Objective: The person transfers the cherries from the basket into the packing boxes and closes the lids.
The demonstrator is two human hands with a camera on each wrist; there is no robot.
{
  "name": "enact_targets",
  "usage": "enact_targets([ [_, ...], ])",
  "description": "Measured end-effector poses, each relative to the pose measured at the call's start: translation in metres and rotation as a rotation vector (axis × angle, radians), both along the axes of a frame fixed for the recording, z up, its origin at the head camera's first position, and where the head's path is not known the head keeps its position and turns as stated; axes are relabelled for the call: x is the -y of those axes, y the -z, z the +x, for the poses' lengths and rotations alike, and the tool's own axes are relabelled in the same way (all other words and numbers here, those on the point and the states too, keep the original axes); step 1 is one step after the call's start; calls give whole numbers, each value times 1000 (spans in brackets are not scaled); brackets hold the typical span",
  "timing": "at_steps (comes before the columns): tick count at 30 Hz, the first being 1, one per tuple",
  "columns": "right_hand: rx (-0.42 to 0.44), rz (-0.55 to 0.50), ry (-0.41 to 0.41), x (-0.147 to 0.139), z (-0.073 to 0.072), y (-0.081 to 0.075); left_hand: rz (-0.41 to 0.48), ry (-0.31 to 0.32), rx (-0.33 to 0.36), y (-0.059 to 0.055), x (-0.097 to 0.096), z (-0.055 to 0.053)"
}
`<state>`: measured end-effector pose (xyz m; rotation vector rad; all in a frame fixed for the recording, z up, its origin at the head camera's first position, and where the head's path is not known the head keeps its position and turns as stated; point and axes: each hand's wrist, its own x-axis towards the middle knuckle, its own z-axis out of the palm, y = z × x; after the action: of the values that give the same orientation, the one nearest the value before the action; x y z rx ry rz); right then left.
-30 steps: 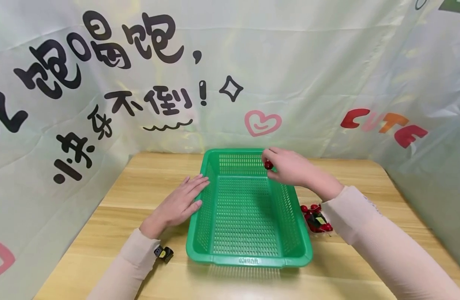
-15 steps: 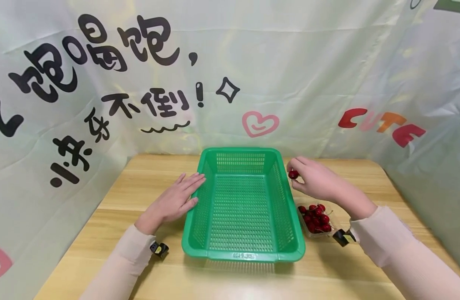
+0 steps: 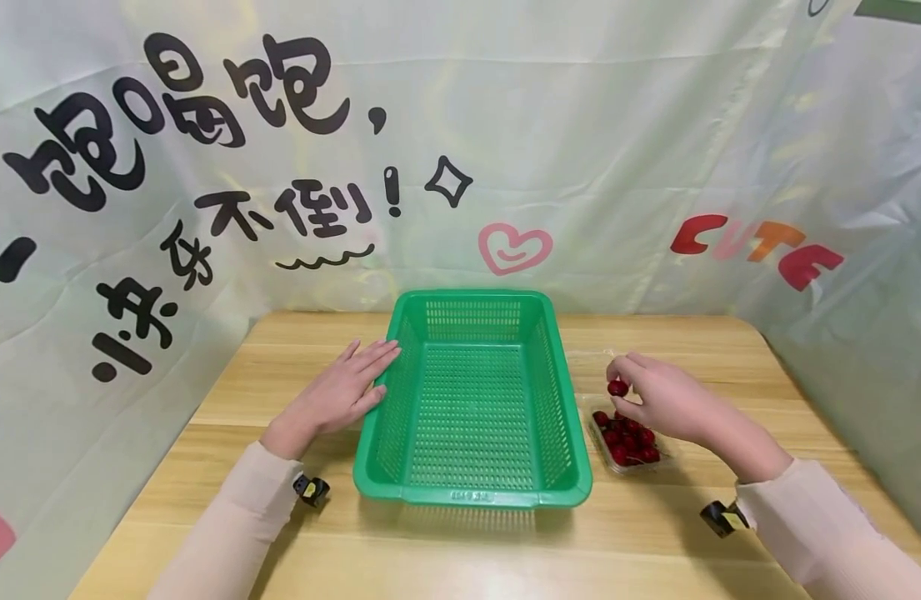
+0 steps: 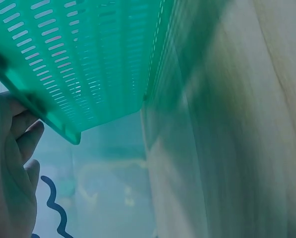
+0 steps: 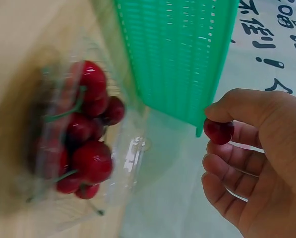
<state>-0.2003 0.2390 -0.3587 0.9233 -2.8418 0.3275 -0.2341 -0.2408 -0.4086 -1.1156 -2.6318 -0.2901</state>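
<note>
Between thumb and fingers my right hand (image 3: 673, 400) pinches a dark red cherry (image 5: 219, 131), held above a clear plastic box (image 3: 608, 460). Several more cherries (image 5: 90, 161), some with green stems, fill that box. A green plastic basket (image 3: 471, 498) with slotted walls stands in the middle of the table; its visible floor is bare. My left hand (image 3: 334, 398) lies with straight fingers on the basket's left rim. In the left wrist view, the fingers (image 4: 29, 141) show at the rim's outer side.
The wooden table (image 3: 280, 367) carries the basket and, right of it, the cherry box. A printed cloth (image 3: 603, 125) with black characters and a pink heart hangs behind and at both sides. Small black cameras sit at both wrists.
My right hand has carried the cherry from the basket's right rim outward to the right and down over the clear box. My left hand stays on the rim; the head view shifts slightly.
</note>
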Motion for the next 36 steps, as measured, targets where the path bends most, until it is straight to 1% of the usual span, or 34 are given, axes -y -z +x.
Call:
enact_targets([
  [5,31,3,25,-8,7,11,-20,-35,26,-5,0,2],
  [9,44,6,42,-14,12,20,-24,-49,18,-12,-3,8],
  [15,67,9,42,-19,18,31,-18,-13,-26,-26,-17,24],
  [19,79,3,50,-21,20,36,-9,38,-39,-38,-34,37],
  [22,88,0,61,-21,20,39,0,87,-67,-46,-48,46],
  [24,92,2,68,-21,20,41,5,112,-84,-47,-58,52],
  [26,90,0,71,-21,20,42,2,120,-79,-49,-69,60],
  [31,79,-16,67,-22,21,40,-41,124,-28,-54,-99,79],
  [33,80,-24,70,-23,22,38,-62,133,-16,-55,-111,85],
  [36,73,-34,87,-26,23,34,-92,146,-18,-54,-128,94],
])
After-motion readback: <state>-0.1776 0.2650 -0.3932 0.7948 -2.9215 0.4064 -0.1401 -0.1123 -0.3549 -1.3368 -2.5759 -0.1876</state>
